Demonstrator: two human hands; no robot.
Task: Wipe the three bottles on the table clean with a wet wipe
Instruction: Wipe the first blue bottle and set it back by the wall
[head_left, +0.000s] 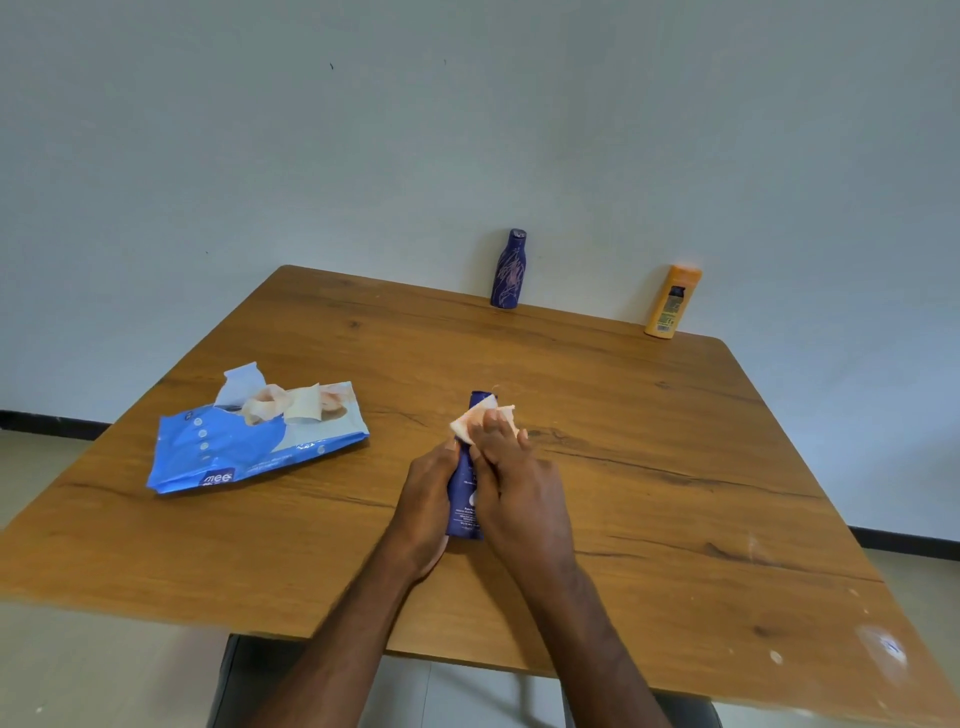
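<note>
A dark blue bottle (464, 501) stands at the middle of the wooden table (675, 467). My left hand (423, 499) grips its left side. My right hand (519, 488) presses a white wet wipe (470, 423), stained pinkish, against the bottle's upper part, with fingers curled over the wipe. At the table's far edge against the wall stands a second dark blue bottle (510, 270) covered in pinkish scribbles. An orange bottle (672, 302) stands to its right.
A blue wet-wipe pack (244, 447) lies open at the left of the table, with used, stained wipes (283, 408) on top. White smudges (883, 647) mark the near right corner. The table's near edge is close to my forearms.
</note>
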